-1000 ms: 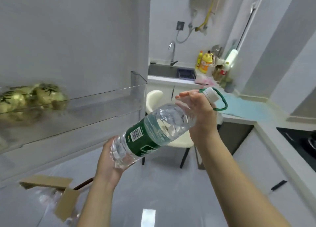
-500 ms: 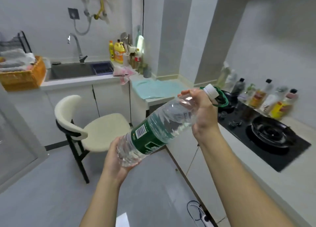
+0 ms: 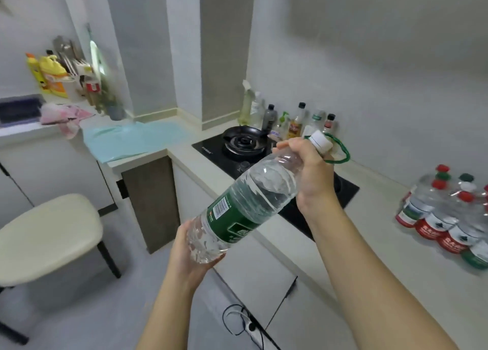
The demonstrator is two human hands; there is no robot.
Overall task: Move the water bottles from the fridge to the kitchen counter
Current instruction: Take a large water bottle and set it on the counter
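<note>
Holding status: one large clear water bottle (image 3: 245,204) is up in mid-air in both hands, not touching any surface. Bottle axis is tilted, cap end up & to the right, base down & to the left.

R hand (image 3: 311,173): fingers and thumb wrapped round the bottle's shoulder, just below the white cap (image 3: 320,142). A green carry loop (image 3: 342,151) hangs off the neck behind this hand.

L hand (image 3: 184,260): cupped under the base, palm up, fingers curled round the lower end.

A green label (image 3: 232,220) w/ barcode wraps the mid-section. Water is visible inside.

Position ref.: the bottle is in front of the kitchen counter (image 3: 383,249), overlapping the black cooktop (image 3: 211,151) as seen from the head cam. No contact w/ either.

Counter, right end: a group of bottles (image 3: 446,217) stands packed together, red & green caps, red & green labels. Qty can't be read, since the pic is blurred there.

Counter, rear: a row of condiment bottles (image 3: 298,120) stands against the wall, behind a black burner (image 3: 243,142).

Corner section: a teal cloth (image 3: 134,138) lies flat, and a pink cloth (image 3: 66,114) lies further left.

Floor: a cream-seated chair (image 3: 47,239) is at left, and a black cable (image 3: 237,320) lies below the cabinet doors.
</note>
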